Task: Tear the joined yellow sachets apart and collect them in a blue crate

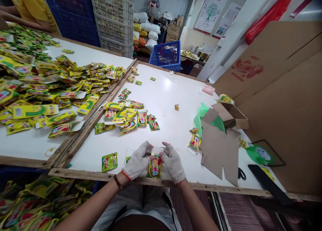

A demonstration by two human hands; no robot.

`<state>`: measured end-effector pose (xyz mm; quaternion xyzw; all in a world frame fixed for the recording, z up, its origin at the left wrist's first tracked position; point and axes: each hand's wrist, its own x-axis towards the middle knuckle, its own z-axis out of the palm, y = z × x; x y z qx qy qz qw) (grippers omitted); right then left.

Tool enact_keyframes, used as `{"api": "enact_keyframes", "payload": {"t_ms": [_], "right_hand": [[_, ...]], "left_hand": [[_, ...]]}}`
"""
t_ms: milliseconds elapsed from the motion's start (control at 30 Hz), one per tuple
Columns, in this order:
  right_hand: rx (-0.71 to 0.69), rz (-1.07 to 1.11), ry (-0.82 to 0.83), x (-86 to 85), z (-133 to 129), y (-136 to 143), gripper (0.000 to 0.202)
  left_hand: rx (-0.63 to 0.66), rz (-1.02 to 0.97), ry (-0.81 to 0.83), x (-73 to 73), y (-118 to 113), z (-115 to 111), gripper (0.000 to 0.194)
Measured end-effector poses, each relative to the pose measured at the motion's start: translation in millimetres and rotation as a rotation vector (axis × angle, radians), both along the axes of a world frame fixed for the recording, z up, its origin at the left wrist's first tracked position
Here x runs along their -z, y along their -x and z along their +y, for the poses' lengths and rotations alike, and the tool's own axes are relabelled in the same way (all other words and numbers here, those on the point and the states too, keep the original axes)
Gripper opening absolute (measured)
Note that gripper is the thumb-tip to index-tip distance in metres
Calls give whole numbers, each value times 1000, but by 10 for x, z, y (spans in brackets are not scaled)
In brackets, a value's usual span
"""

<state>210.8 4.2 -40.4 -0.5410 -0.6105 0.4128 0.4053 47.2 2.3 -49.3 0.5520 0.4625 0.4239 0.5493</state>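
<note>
A small green and yellow candy box with its white top flap raised is between my hands at the table's front edge. My left hand, in a white fingerless glove, grips its left side, thumb on the front. My right hand, gloved the same way, pinches the upper right by the flap. What is inside the box is hidden. Left of my hands lies a green candy packet. Farther off is a loose pile of yellow candy boxes and green packets.
A wooden strip divides off the left table, heaped with yellow boxes. At right lie cut cardboard, a green tape roll, black scissors and a dark bar. A person in a yellow shirt is at far left.
</note>
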Motion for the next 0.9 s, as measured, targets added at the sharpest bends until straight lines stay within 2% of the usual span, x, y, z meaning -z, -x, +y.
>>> {"api": "enact_keyframes", "payload": {"t_ms": [67,200,367,467,567,767,833,900], "right_hand": [[-58,-59,-13,-32,31,11,29],[-138,-127,-15,-103,50,-10,24],[-174,-249,-23,-244,95,-8,21],[-200,-267,-22,-264,107,-17,22],[-245,-242,-62,-182,38,-88,23],[-323,-218,-341,76,-219,-298,40],[-334,-192,-360,119,-228,-322,42],[-282,-146,-299,125,-188,-286,36]], "left_hand": [[19,-51,16,4,0,-13,37],[-6,81,-44,-22,9,-17,14],[32,123,-64,-88,38,74,20],[81,155,-77,-112,71,107,22],[134,230,-194,-151,121,54,25],[262,571,-638,-245,205,-164,17],[319,645,-704,-260,216,-181,18],[354,649,-734,-290,256,-120,16]]}}
